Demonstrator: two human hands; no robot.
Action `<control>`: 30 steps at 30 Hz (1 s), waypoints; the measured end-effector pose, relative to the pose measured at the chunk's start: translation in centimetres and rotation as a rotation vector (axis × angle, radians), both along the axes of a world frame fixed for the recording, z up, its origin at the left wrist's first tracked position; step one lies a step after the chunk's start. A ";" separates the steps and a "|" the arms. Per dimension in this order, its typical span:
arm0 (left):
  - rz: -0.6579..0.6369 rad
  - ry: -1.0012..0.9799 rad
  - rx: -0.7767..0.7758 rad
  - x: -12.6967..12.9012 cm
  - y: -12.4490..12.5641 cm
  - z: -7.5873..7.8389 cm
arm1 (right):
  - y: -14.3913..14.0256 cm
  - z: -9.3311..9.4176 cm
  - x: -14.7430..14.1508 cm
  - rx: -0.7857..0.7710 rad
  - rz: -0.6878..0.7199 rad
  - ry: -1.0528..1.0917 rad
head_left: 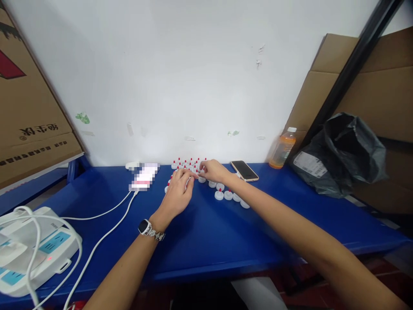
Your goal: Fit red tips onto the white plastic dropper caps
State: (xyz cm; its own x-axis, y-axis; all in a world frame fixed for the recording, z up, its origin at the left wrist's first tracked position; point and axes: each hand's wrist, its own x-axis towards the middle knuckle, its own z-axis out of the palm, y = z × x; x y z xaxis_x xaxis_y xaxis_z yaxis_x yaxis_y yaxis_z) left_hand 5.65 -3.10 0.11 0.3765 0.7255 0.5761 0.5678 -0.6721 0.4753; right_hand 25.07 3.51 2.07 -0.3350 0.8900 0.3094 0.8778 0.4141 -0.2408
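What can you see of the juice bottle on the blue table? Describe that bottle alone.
The bottle stands upright at the back of the blue table, against the white wall. It looks like clear plastic, holds orange liquid and has a white cap on. Neither hand touches it. A dark plastic bag lies close on its right.

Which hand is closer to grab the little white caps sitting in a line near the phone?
The right hand, probably. The line of white caps lies just beside its wrist, near the phone. The left hand rests further left, over the red-tipped caps.
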 end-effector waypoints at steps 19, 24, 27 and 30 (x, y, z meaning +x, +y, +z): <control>-0.104 0.221 0.007 11.0 4.5 0.3 | -3.4 -0.9 13.2 -0.006 -0.368 0.037; -0.110 0.221 -0.011 12.9 4.7 -0.1 | -2.4 -1.6 14.4 -0.072 -0.382 0.027; -0.099 0.226 0.003 13.4 4.5 0.0 | -2.4 -1.7 14.5 -0.050 -0.365 0.129; -0.096 0.190 0.079 13.4 4.3 0.2 | -3.4 -1.3 13.8 0.025 -0.318 0.341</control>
State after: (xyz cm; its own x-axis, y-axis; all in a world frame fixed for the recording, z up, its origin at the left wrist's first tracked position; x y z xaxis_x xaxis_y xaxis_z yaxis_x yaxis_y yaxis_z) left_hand 19.07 1.15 0.32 0.5487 0.6364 0.5422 0.5736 -0.7583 0.3097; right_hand 38.87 0.16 0.76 0.0779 0.9231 0.3766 0.8348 0.1462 -0.5308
